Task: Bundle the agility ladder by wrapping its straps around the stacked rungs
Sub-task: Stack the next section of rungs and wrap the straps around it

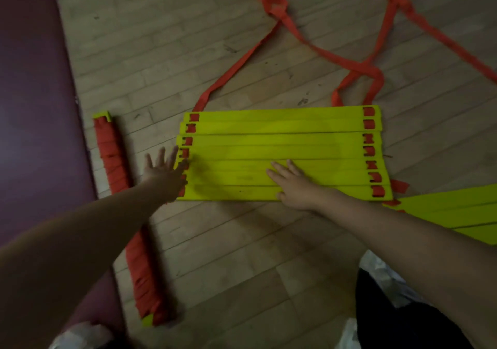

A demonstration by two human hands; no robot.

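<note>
The head view looks down on a pale wooden plank floor [166, 53], scuffed in places, with a dark purple mat [35, 106] running along its left side. The mat's edge slants from the top of the picture down toward the lower left. In the middle of the floor the yellow rungs [282, 139] of the agility ladder lie flat in a row of seven, long edges touching or slightly overlapping, with orange webbing threaded through the slots at both ends. From the far rung the orange straps [357, 66] trail away in loose, twisted loops toward the top and the upper right. The left hand [164, 171], somewhat blurred, is at the left ends of the nearer rungs with its fingers straight and spread, gripping nothing. The right hand [293, 184] lies flat, palm down, on the middle of the nearer rungs, fingers extended. The two hands are well apart. A wrapped bundle [113, 157], yellow at its ends and bound in orange strap, lies just beside the mat's edge, and the left forearm crosses over it. More yellow rungs [457, 214] fan in from the right edge, near the row's right end. Bare floor lies between the forearms on the near side of the row, and beyond it to the upper left. Dark clothing [398, 321] fills the lower right corner.
</note>
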